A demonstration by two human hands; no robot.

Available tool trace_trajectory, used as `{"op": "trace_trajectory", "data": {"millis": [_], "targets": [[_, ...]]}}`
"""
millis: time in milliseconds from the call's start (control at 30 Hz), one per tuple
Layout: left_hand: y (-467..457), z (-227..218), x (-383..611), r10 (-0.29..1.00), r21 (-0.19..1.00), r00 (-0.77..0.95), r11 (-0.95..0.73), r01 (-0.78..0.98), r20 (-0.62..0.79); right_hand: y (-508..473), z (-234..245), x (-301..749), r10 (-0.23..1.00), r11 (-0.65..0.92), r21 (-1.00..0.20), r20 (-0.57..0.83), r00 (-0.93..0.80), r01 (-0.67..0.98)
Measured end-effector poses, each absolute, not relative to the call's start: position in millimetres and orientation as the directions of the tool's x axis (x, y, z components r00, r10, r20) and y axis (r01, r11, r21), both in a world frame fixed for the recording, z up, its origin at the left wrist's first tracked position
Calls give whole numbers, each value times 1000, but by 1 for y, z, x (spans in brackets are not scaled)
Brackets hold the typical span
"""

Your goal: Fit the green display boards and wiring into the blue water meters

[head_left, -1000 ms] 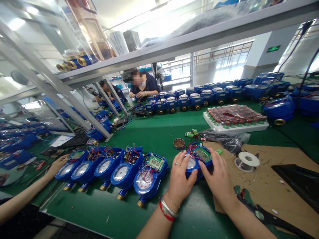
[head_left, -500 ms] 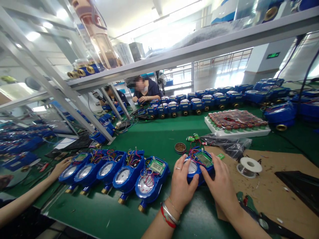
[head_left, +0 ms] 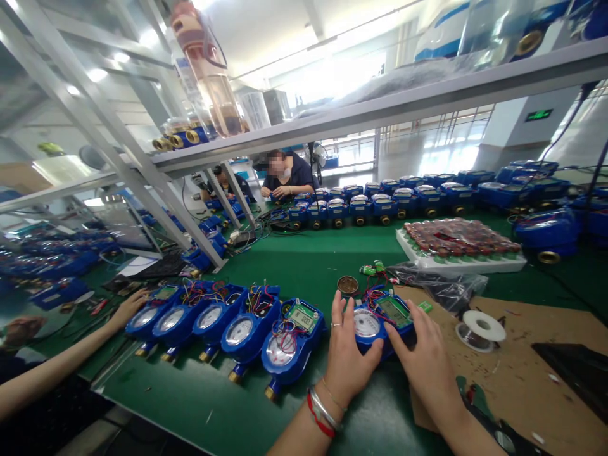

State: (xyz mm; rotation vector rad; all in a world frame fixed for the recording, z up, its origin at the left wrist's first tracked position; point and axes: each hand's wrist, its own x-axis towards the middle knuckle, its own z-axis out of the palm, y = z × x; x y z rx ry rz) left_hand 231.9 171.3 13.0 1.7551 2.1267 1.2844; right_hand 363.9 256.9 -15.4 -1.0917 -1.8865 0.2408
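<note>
Both of my hands grip one blue water meter (head_left: 375, 320) standing on the green bench. My left hand (head_left: 346, 358) wraps its left side, fingers up beside the round dial. My right hand (head_left: 427, 361) covers its right side below the green display board with coloured wires. To the left stands a row of several more blue meters (head_left: 228, 326), their wiring exposed. A co-worker's hand (head_left: 127, 308) touches the far left meter of that row.
A small round tin (head_left: 348, 284) sits behind my meter. A solder spool (head_left: 481, 329) lies on brown cardboard (head_left: 522, 380) at right. A white tray of red parts (head_left: 458, 244) and a long line of blue meters (head_left: 408, 199) stand further back. Two people sit opposite.
My hands keep hold of the same meter. My left fingers have lifted slightly, uncovering more of the dial. The view has tilted upward a little. The co-worker's hand stays at the left meter.
</note>
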Motion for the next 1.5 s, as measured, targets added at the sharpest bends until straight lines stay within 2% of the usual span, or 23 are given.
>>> {"op": "trace_trajectory", "data": {"millis": [433,600,733,967,1167,1367,1500], "targets": [[155,10,249,896,662,-304,15,749,323,270,-4,383,774,630,-578,520,-361,518],[148,10,255,877,659,-361,69,749,318,259,17,383,744,667,-572,546,-386,477],[131,14,262,857,608,-395,125,784,332,246,48,382,633,774,-489,595,-495,401],[88,17,275,850,499,-389,180,848,354,260,79,382,344,936,-289,645,-682,198],[75,31,262,907,568,-352,167,806,232,283,60,378,422,891,-410,592,-686,195],[102,58,237,866,621,-356,70,781,351,290,44,374,523,818,-543,567,-636,189],[124,67,227,886,619,-285,-4,785,367,291,37,374,558,782,-602,561,-611,162]]}}
